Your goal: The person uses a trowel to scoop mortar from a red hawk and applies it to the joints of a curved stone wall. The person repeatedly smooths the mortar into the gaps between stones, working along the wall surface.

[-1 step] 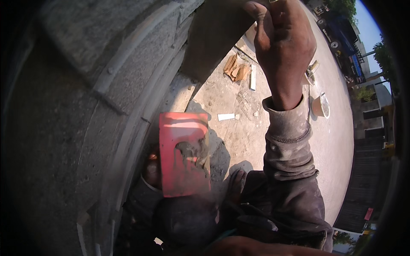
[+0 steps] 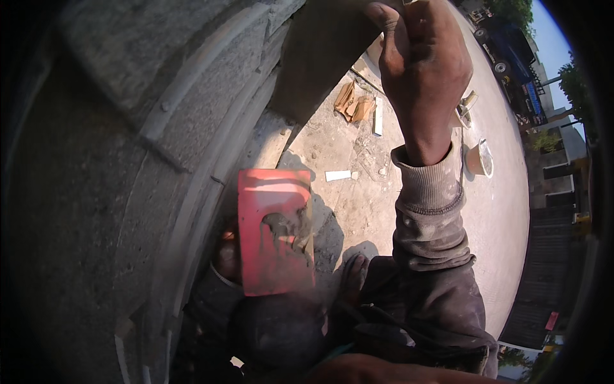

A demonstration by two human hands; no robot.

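My right hand [image 2: 427,67] is raised at the top of the view, its fingers curled closed. Its thumb lies over the edge of a dark flat panel [image 2: 316,61]. A small pale bit shows at the fingers, but the frame's edge cuts off what they grip. Lower down, a red rectangular board [image 2: 275,256] carries wet grey mortar, smeared and dripping across its face. Behind that board's left edge is part of my left hand [image 2: 228,259], closed against it, with most of the fingers hidden.
A grey ridged masonry surface [image 2: 192,128] fills the left side. Torn brown cardboard [image 2: 354,104] and white strips [image 2: 339,175] lie on the dusty floor. A white bucket [image 2: 480,159] stands beyond my right arm. A sandalled foot [image 2: 354,276] is below. A dark blue vehicle [image 2: 511,54] is farther off.
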